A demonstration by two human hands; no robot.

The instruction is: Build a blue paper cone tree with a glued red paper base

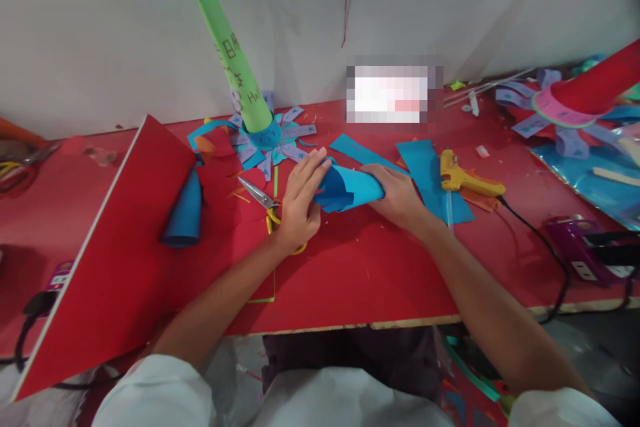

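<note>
A blue paper cone [357, 188] lies sideways between my hands above the table, its wide end with cut flaps facing left. My right hand [397, 197] is wrapped round its narrow end. My left hand [301, 203] has its fingers stretched out and touches the flapped rim. Scissors with yellow handles [260, 195] lie partly under my left hand, blades pointing away. Behind the hands, blue paper strips [425, 170] rest on the table. A yellow glue gun [465, 177] lies on them, to the right of my right hand.
A green paper tower [233, 63] on a petalled base stands at the back. Left, a red board [117, 247] leans upright beside another blue cone [185, 213]. A purple power strip [583, 250] and the glue gun's cord lie right. Farther back is a red cone [603, 87].
</note>
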